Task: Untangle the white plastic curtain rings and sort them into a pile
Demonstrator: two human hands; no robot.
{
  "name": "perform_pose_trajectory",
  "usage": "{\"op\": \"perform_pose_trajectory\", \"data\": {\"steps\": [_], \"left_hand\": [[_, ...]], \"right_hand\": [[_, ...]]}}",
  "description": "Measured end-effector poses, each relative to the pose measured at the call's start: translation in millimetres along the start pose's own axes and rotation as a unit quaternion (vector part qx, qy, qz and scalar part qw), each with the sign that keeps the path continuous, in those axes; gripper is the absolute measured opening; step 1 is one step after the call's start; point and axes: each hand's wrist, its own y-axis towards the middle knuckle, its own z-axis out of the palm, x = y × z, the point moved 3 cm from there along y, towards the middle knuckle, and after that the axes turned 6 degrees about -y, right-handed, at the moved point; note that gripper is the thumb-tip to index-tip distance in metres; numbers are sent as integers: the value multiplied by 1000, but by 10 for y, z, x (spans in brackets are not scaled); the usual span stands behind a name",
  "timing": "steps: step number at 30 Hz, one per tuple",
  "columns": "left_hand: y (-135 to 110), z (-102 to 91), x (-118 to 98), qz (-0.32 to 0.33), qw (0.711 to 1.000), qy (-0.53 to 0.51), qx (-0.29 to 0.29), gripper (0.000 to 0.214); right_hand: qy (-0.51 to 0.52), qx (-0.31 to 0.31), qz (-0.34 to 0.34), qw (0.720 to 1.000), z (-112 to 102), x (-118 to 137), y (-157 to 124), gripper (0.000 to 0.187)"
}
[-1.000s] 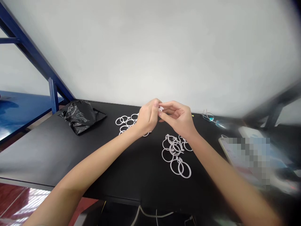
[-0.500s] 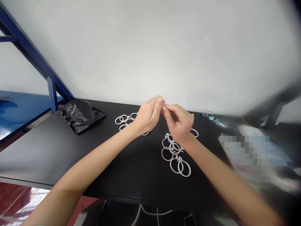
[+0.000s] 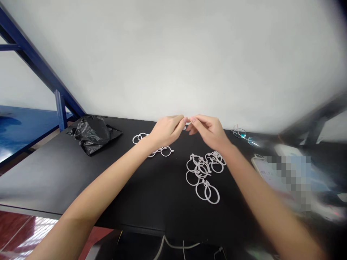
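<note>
My left hand [image 3: 169,129] and my right hand [image 3: 207,129] meet above the far part of the black table, fingertips pinched close together. Between them shows a bit of a white plastic ring [image 3: 187,124]; the fingers hide most of it. Below my right hand lies a loose pile of white plastic rings [image 3: 202,169], each with a small knob-like closure, several overlapping. More white rings [image 3: 166,151] lie beneath my left hand and forearm, partly covered by them.
A crumpled black plastic bag [image 3: 93,133] lies on the table [image 3: 130,195] at the left. Eyeglasses [image 3: 244,136] rest near the wall at the right. A phone-like device [image 3: 267,173], partly blurred, lies at the right, and a blue metal frame [image 3: 40,65] stands at the left.
My hands have drawn slightly apart and the right fingers have loosened a little. A white bit now shows between them, and more rings are uncovered near both wrists.
</note>
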Motion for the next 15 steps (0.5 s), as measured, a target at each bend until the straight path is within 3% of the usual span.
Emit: {"op": "perform_pose_trajectory", "data": {"steps": [2, 3, 5, 6, 9, 15], "left_hand": [[22, -7, 150, -36, 993, 60, 93, 42], [24, -8, 240, -59, 985, 90, 136, 40], [13, -18, 424, -115, 963, 144, 196, 33], [2, -24, 505, -144, 952, 161, 218, 31], [-37, -37, 664, -205, 926, 169, 270, 27], [-107, -66, 695, -259, 891, 148, 342, 34]], "right_hand": [[-72, 133, 102, 983, -212, -207, 38, 27], [-125, 203, 161, 958, -313, -336, 27, 22], [-232, 288, 303, 878, -519, -618, -36, 14], [-251, 301, 337, 856, -598, -731, -59, 17], [-264, 312, 366, 836, -702, -1003, -92, 26], [-307, 339, 394, 797, -635, -1363, -115, 26]]}}
